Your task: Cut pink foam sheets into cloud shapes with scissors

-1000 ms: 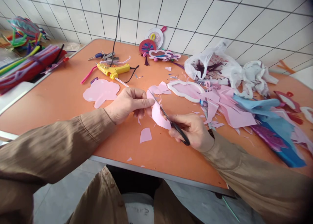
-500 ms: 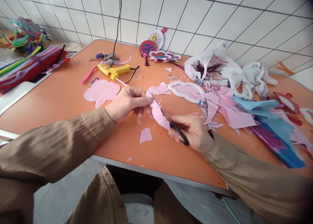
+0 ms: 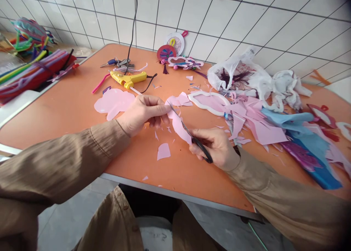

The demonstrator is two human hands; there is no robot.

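Between thumb and fingers, my left hand (image 3: pixel 146 112) pinches one end of a curved pink paper piece (image 3: pixel 180 129) above the table. My right hand (image 3: pixel 216 148) grips black-handled scissors (image 3: pixel 203 148), whose blades lie along the paper and point up toward my left fingertips. The blades look nearly closed. Below the hands lies a small pink offcut (image 3: pixel 163 151) among thin slivers. A larger pink cloud-shaped cutout (image 3: pixel 113 101) rests left of my left hand. Behind the paper are more pink scraps (image 3: pixel 179 99) and a white wavy-edged frame (image 3: pixel 210 93) with pink inside.
A yellow glue gun (image 3: pixel 128 79) with a cord lies behind my left hand, near keys (image 3: pixel 117 62). Round ornaments (image 3: pixel 166 52) lean by the tiled wall. On the right are a white plastic bag (image 3: pixel 244 70), blue sheets (image 3: pixel 309 148) and pink paper scraps (image 3: pixel 257 123).
My left hand and the pink paper have shifted very slightly to the right. The scissors stay at the paper in almost the same position.
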